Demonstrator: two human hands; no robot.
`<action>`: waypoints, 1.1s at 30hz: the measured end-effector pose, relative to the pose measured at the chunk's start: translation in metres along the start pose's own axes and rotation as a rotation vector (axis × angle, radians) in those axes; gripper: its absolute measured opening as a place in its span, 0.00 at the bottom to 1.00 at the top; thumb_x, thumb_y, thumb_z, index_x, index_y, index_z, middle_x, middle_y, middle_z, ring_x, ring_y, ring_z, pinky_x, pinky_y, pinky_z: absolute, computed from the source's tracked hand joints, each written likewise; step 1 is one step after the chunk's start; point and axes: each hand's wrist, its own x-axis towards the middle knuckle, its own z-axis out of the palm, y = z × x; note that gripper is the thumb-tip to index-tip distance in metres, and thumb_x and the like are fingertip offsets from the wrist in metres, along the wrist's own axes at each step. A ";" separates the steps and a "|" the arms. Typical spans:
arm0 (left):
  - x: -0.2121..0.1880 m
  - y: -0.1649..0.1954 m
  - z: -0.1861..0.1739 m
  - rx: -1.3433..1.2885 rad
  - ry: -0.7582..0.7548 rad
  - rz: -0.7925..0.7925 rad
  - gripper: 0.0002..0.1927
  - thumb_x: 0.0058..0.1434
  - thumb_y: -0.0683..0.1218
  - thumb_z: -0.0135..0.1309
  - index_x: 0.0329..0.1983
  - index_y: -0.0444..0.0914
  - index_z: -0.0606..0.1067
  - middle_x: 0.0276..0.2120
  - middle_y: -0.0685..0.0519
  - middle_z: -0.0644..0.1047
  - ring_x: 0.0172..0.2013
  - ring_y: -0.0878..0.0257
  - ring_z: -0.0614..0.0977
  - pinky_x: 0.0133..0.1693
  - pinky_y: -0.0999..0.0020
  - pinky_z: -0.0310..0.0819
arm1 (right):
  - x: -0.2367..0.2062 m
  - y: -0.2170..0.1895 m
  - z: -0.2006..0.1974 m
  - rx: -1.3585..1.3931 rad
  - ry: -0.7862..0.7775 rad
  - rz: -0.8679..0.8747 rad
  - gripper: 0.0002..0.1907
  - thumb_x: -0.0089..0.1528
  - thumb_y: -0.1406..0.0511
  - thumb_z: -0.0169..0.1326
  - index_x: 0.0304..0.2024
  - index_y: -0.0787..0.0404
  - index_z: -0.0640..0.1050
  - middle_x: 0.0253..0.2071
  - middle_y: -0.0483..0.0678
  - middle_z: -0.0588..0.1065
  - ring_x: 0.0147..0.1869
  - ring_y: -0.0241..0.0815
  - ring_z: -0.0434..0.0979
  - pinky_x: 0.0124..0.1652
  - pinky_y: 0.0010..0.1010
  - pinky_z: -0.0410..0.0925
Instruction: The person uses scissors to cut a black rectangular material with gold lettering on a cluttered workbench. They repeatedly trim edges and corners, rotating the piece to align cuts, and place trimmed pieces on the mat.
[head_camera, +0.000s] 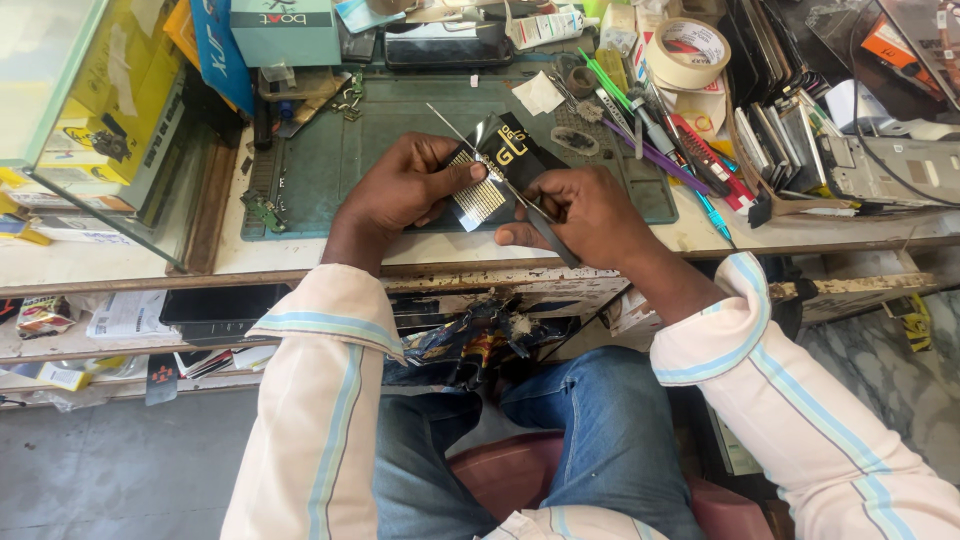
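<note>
Near the bench edge, the left hand (405, 188) pinches a glossy black packet (497, 170) steady above the green mat (340, 150), so the right hand (585, 212), closed around thin tweezers (500, 180), can work its surface.

A dark green work mat (340, 160) covers the middle of the bench, with a white paper scrap (538, 93) lying on its far edge. A roll of masking tape (689, 52) sits at the back right, just behind a fan of pens and hand tools (660, 140). Right of those, a row of flat phone parts (780, 135) stands on edge. At the far left rests a glass pane (60, 90) over yellow boxes (120, 110). A teal box (285, 32) stands at the back, and a black phone (445, 45) lies beside it.
</note>
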 end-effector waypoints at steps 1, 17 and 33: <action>0.000 0.000 0.000 0.001 0.003 -0.007 0.10 0.66 0.46 0.60 0.38 0.33 0.82 0.16 0.59 0.74 0.13 0.76 0.62 0.15 0.74 0.48 | 0.001 0.001 0.000 0.002 0.002 -0.010 0.26 0.50 0.47 0.72 0.31 0.62 0.83 0.16 0.40 0.70 0.20 0.29 0.65 0.24 0.25 0.58; 0.001 0.002 0.004 0.034 -0.008 0.027 0.12 0.70 0.48 0.56 0.42 0.33 0.80 0.20 0.58 0.75 0.15 0.74 0.63 0.17 0.75 0.53 | -0.001 0.001 -0.003 -0.015 0.053 -0.034 0.26 0.50 0.48 0.74 0.31 0.64 0.84 0.16 0.40 0.68 0.21 0.29 0.63 0.24 0.25 0.57; 0.008 -0.002 0.006 -0.015 0.007 -0.036 0.15 0.74 0.49 0.48 0.40 0.33 0.78 0.19 0.58 0.72 0.14 0.72 0.61 0.17 0.73 0.53 | 0.004 0.002 -0.007 0.038 0.008 0.036 0.27 0.49 0.47 0.73 0.34 0.62 0.85 0.17 0.40 0.73 0.20 0.28 0.67 0.24 0.23 0.60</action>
